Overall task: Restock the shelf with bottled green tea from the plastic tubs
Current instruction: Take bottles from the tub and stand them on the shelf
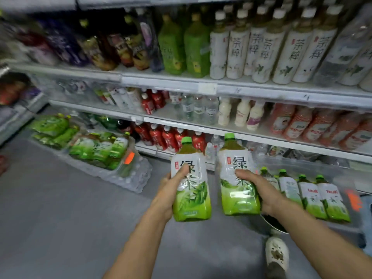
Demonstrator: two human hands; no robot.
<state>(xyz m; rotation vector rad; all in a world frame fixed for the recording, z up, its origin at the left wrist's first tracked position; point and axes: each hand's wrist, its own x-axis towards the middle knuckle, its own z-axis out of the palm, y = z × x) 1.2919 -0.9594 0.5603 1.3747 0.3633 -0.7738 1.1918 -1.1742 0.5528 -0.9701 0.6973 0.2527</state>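
shelf unit (261,91): fills the upper frame, several tiers of drinks, top and right edges cut off; left end badly blurred, labels there unreadable.
floor (60,228): grey, bare patch lower left.
right tub (302,164): clear plastic, on the floor by the shelf foot, holds a row of green tea bottles (308,194) (four caps plain, more behind the right forearm can't be counted); an orange tag shows at its right side, far edge runs out of frame.
left packs (98,150): shrink-wrapped green bottles stacked on the floor at left, sitting on a wrapped case of clear bottles; whether a tub holds them, can't tell.
left bottle (190,180): green cap, white-and-green label, upright in the air, in front of the bottom tier.
right bottle (237,176): same kind, just beside the left one, not touching.
left hand (173,190): fingers wrapped round the left bottle's midsection, thumb across the label.
right hand (259,190): grasps the right bottle from its right side, thumb on the label (fingers hidden behind).
shoe (276,252): pale, perforated, bottom right, partly blurred.
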